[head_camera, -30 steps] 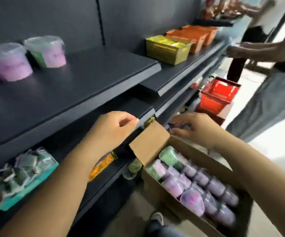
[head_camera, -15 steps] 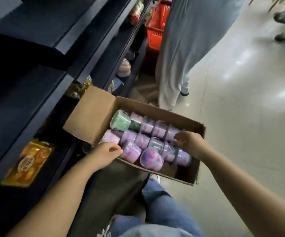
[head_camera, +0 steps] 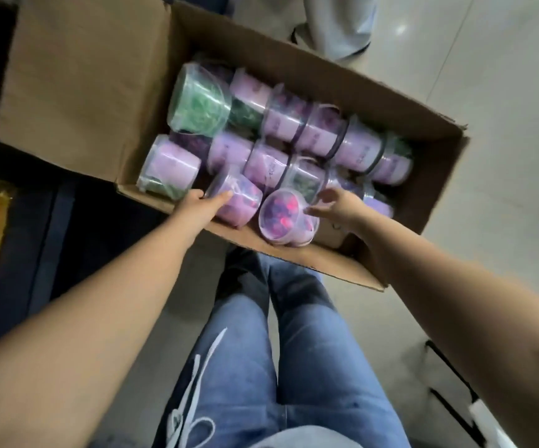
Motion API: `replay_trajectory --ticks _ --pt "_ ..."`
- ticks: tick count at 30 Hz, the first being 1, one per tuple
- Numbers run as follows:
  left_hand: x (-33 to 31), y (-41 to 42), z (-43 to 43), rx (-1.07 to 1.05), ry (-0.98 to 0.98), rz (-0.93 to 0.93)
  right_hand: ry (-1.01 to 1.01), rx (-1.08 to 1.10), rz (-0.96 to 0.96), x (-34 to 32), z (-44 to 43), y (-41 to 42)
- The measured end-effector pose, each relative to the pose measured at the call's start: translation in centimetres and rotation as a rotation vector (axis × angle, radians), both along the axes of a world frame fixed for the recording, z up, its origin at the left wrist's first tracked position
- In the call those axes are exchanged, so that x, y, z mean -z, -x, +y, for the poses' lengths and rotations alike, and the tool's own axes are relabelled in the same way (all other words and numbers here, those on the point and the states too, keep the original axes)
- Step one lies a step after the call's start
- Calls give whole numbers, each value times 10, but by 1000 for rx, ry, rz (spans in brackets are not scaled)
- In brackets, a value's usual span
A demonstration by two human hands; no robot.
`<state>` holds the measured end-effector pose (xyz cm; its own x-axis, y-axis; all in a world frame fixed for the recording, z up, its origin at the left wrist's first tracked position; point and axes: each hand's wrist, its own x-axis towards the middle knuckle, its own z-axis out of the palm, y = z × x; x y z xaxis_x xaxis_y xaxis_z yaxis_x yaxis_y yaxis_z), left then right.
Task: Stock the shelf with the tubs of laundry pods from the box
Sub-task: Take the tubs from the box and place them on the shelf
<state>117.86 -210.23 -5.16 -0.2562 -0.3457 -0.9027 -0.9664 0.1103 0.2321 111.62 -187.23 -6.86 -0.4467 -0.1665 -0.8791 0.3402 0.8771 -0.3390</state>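
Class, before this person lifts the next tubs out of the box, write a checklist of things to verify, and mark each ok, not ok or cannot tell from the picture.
1. Box open, flap folded back: ok.
2. Left hand on a tub: ok, fingers lie against the purple tub at the near wall.
3. Right hand on a tub: ok, fingertips touch the rim of the tub with the clear lid.
4. Either grip closed firmly enough to lift: cannot tell.
5. Lids sealed on both tubs: cannot tell, blurred.
6. Free shelf space for them: cannot tell, not shown.
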Motion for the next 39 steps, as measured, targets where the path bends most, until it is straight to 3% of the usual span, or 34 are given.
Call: replay_trajectory --ticks 5,9,14,23,28,31,34,37,39 --pt "58 9 3 -45 -34 -82 44 99 -146 60 -7 -18" --pt "77 15 11 -89 0 -1 91 191 -119 80 -9 -28" --pt "76 10 14 -94 61 71 139 334 -82 78 -3 -25" --pt "43 45 11 93 214 314 128 872 -38 48 15 34" --pt "50 90 19 235 239 390 207 835 -66 56 4 48" --pt "61 103 18 294 245 466 183 685 98 63 5 38" --pt "70 102 20 140 206 366 143 529 243 67 10 34" --pt "73 98 32 -217 -75 145 115 512 311 66 14 38" --pt "73 98 39 -321 -230 62 106 529 249 67 17 40"
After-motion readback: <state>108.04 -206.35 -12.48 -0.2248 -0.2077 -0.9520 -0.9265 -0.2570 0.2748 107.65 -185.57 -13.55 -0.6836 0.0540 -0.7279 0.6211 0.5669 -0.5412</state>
